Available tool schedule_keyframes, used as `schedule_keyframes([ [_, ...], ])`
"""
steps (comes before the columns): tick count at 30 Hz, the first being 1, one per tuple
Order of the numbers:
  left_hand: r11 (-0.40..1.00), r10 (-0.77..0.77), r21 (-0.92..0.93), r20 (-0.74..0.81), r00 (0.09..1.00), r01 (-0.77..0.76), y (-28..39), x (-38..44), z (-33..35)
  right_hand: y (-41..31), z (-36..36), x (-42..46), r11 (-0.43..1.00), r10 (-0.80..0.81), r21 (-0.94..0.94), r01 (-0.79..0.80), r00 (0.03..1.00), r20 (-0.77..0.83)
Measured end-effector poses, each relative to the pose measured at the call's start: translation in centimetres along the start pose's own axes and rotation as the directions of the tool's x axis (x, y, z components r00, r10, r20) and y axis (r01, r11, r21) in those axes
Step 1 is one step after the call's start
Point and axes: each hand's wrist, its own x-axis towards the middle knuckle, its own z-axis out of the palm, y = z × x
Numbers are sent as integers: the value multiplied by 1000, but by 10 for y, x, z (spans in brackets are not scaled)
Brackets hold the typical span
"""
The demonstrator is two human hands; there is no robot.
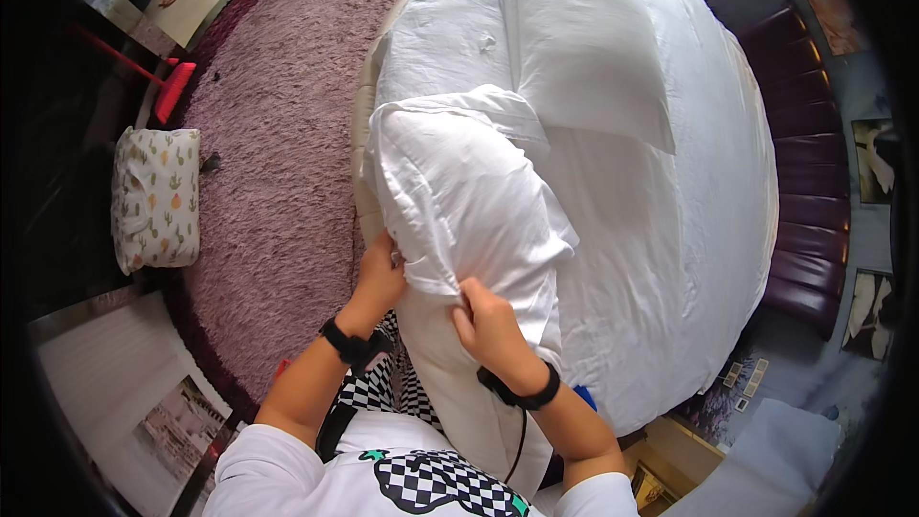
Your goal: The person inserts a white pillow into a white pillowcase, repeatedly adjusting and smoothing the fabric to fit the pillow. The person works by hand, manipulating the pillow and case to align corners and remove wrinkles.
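A white pillowcase covers the far part of a cream-white pillow that lies along the near edge of a bed. My left hand grips the case's edge on the pillow's left side; its fingertips are partly hidden by the cloth. With thumb and fingers, my right hand pinches the hem in the middle. Between the hands the hem runs across the pillow, and the pillow's bare end sticks out toward my body. A loose flap of the case is folded at its far end.
Beyond lies another white pillow on the white bed sheet. A purple padded headboard stands at right. A mauve shaggy rug covers the floor at left, beside a cactus-print fabric bundle and a red broom.
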Motion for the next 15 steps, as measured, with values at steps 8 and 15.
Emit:
schedule_keyframes([
  [8, 986, 98, -126, -74, 992, -106, 50, 5, -33, 10, -96, 50, 922, -283, -305, 237, 952, -115],
  [15, 940, 319, 155, -80, 944, -304, 84, 31, -23, 38, -75, 104, 819, -528, -319, 476, 844, -96],
])
